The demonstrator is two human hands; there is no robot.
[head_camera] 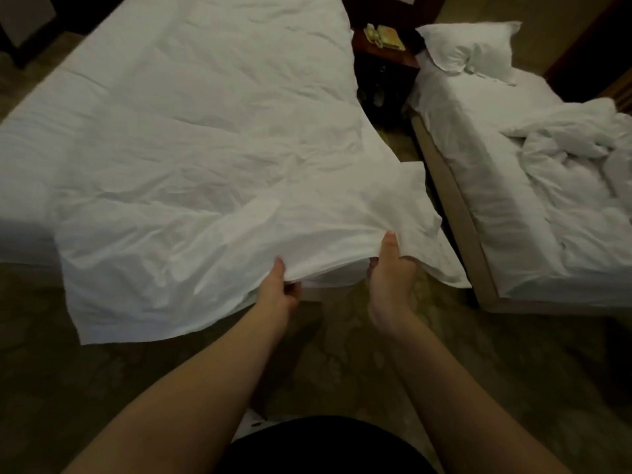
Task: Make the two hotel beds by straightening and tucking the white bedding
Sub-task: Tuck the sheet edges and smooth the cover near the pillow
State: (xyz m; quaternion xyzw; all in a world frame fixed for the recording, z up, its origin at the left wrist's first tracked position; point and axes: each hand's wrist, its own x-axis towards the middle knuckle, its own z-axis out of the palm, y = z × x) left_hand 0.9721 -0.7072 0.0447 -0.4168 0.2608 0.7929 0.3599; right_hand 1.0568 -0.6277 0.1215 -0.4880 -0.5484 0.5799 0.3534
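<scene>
Fingers (pixel 279 268) of the left hand (pixel 277 290) and right hand (pixel 386 285) pinch the white sheet's (pixel 205 148) near edge at the left bed's (pixel 20 234) near corner. On the right bed (pixel 455 206) lie a rumpled duvet (pixel 581 148) and a far pillow (pixel 468 46).

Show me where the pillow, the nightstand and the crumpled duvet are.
pillow (pixel 468 46), head view, middle of its top face.
nightstand (pixel 386 56), head view, bare wooden top.
crumpled duvet (pixel 574 155), head view, centre of the bunched folds.
</scene>
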